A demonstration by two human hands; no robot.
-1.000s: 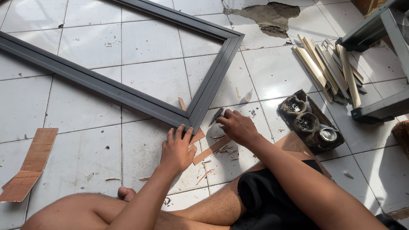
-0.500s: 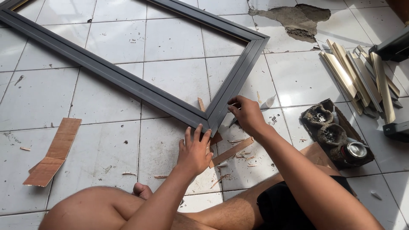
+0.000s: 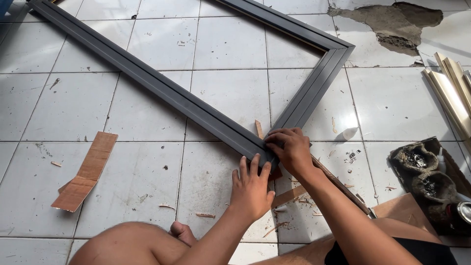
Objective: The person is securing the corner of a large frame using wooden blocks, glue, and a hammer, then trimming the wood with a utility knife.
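One folded strip of brown cardboard [image 3: 84, 172] lies flat on the floor [image 3: 147, 113] at my left, well apart from both hands; it is plain, with no label I can make out. A second brown board [image 3: 405, 208] lies beside my right leg. At the right edge sits a dark tray [image 3: 431, 181] with three round pockets; the contents are too small to tell. Pale strips [image 3: 454, 93] are stacked at the upper right; the stack runs out of view, so I cannot count them.

One dark grey frame [image 3: 162, 88] lies flat on the white tiles, three of its sides in view. Its near corner points toward me and sits directly under my hands. One thin wood sliver [image 3: 258, 129] stands just inside that corner, touching the frame. A longer wood strip [image 3: 289, 195] and scattered shavings lie on the tiles between my forearms.

My left hand [image 3: 251, 184] is open, fingers spread and flat, fingertips pressed against the outer edge of the frame at the corner. It holds nothing.

My right hand [image 3: 289, 147] lies over the corner joint, fingers curled down and close together, pressing on the top of the frame. Whether anything is pinched under the fingers, I cannot tell.

One patch of broken tile [image 3: 392, 24] shows bare at the upper right.
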